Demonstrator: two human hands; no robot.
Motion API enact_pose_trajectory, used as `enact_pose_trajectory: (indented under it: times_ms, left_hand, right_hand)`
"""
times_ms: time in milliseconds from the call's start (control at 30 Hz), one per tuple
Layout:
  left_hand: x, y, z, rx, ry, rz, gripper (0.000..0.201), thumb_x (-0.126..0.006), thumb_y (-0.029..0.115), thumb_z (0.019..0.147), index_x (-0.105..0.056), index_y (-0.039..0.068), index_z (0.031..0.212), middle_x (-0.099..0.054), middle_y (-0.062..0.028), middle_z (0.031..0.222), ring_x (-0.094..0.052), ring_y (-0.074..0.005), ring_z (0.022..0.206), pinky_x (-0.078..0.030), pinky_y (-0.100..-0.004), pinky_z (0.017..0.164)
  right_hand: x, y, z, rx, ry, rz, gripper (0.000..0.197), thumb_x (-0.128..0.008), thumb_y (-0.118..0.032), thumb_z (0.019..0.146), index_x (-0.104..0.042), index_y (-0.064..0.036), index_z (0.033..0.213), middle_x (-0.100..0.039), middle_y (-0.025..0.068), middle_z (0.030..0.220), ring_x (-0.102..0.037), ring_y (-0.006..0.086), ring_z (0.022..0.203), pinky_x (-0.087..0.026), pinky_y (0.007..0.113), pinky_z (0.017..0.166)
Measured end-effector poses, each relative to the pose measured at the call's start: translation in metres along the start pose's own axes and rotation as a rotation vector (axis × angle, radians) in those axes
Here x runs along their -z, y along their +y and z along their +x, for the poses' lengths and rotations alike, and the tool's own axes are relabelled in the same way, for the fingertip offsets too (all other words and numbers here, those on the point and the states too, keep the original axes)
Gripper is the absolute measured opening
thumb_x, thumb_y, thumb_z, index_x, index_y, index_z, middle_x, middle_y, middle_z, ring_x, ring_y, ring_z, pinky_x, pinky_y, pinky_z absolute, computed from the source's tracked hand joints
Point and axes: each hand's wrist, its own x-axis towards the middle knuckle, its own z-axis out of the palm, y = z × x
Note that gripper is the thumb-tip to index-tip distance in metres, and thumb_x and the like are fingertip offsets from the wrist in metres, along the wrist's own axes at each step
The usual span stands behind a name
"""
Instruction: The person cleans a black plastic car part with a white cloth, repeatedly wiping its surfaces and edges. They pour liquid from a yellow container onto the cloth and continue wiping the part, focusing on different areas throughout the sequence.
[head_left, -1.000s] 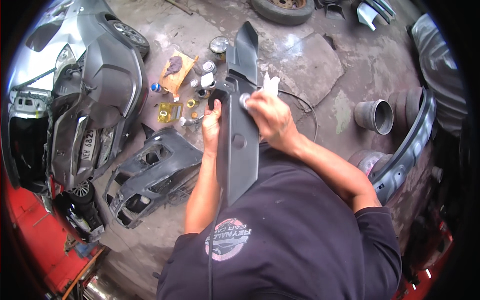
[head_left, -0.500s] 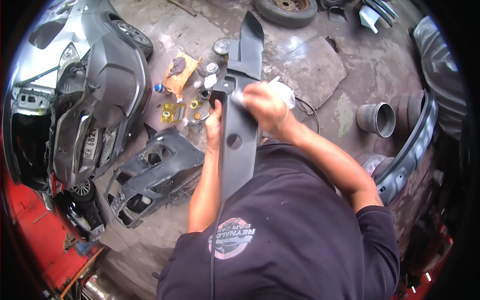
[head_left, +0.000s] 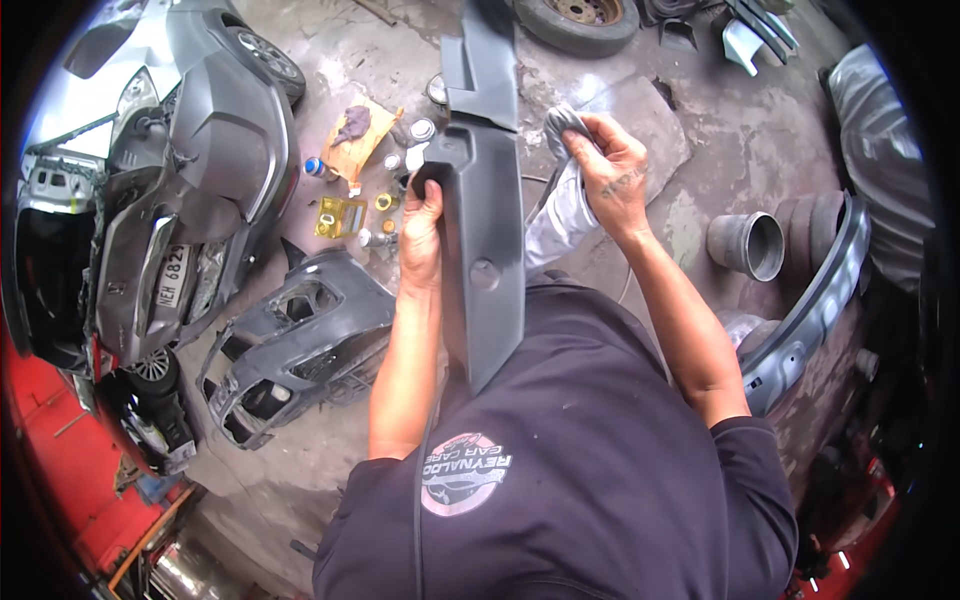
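A long dark grey plastic car trim panel (head_left: 490,210) stands upright before my body, with a stepped upper section and a round recess lower down. My left hand (head_left: 421,235) grips its left edge, thumb up along the side and the other fingers mostly hidden behind. Off to the panel's right, my right hand (head_left: 610,165) pinches a light grey cloth (head_left: 570,205) between thumb and fingers. The cloth hangs down in folds beside the panel, apart from the hand's lower side.
A loose black bumper (head_left: 310,330) lies on the floor at left, near a damaged grey car (head_left: 215,130). Cans, bottles and a yellow container (head_left: 340,217) stand beside cardboard (head_left: 370,130). A tyre (head_left: 580,25), a metal bucket (head_left: 750,245) and a curved bumper piece (head_left: 810,320) lie around.
My right hand has moved off the panel's face to the right, and the cloth now hangs in full view. The panel has shifted upward a little, still in my left hand.
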Motion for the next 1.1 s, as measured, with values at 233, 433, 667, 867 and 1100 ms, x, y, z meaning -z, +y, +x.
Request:
enact_pose_trajectory:
  times_ms: [233, 433, 667, 867, 1100]
  left_hand:
    - [0.042, 0.003, 0.042, 0.008, 0.001, 0.199, 0.031, -0.053, 0.028, 0.114, -0.06, 0.005, 0.133, -0.073, -0.0092, 0.117, -0.075, -0.0199, 0.1, -0.062, -0.0343, 0.089]
    - [0.042, -0.012, 0.046, 0.085, 0.011, -0.032, 0.034, -0.054, 0.028, 0.113, -0.058, 0.006, 0.139, -0.073, -0.0105, 0.122, -0.074, -0.021, 0.102, -0.061, -0.0372, 0.093]
    - [0.031, -0.003, 0.054, -0.078, 0.122, 0.192, 0.039, -0.054, 0.036, 0.113, -0.056, 0.007, 0.139, -0.071, -0.0088, 0.117, -0.073, -0.0199, 0.099, -0.062, -0.0348, 0.087]
    - [0.031, -0.001, 0.055, -0.08, 0.083, 0.241, 0.032, -0.056, 0.032, 0.112, -0.063, 0.007, 0.131, -0.073, -0.006, 0.112, -0.073, -0.0152, 0.095, -0.06, -0.0305, 0.084]
    - [0.02, 0.003, 0.037, 0.137, -0.013, -0.086, 0.04, -0.05, 0.035, 0.114, -0.061, 0.003, 0.136, -0.073, -0.0135, 0.119, -0.074, -0.0238, 0.103, -0.061, -0.0347, 0.093]
  right_hand:
    - [-0.031, -0.023, -0.062, 0.58, -0.455, -0.278, 0.02, -0.076, 0.002, 0.083, -0.069, 0.0, 0.102, -0.071, 0.016, 0.102, -0.072, 0.0346, 0.096, -0.058, 0.041, 0.084]
    - [-0.03, -0.021, -0.035, 0.673, -0.452, -0.351, 0.019, -0.076, 0.0, 0.083, -0.067, -0.0001, 0.099, -0.066, 0.0181, 0.1, -0.069, 0.037, 0.086, -0.058, 0.042, 0.075]
    - [-0.029, -0.054, -0.081, 0.78, -0.642, -0.203, 0.018, -0.071, 0.003, 0.081, -0.067, -0.0009, 0.098, -0.068, 0.0142, 0.103, -0.068, 0.0337, 0.085, -0.056, 0.042, 0.077]
    - [-0.02, -0.046, -0.078, 0.779, -0.66, -0.151, 0.021, -0.068, 0.002, 0.082, -0.067, -0.0004, 0.103, -0.067, 0.0157, 0.101, -0.068, 0.0344, 0.087, -0.056, 0.044, 0.075]
    - [-0.031, -0.038, -0.072, 0.751, -0.723, -0.124, 0.017, -0.071, 0.006, 0.08, -0.064, -0.0002, 0.095, -0.065, 0.0151, 0.101, -0.065, 0.0319, 0.084, -0.055, 0.04, 0.072]
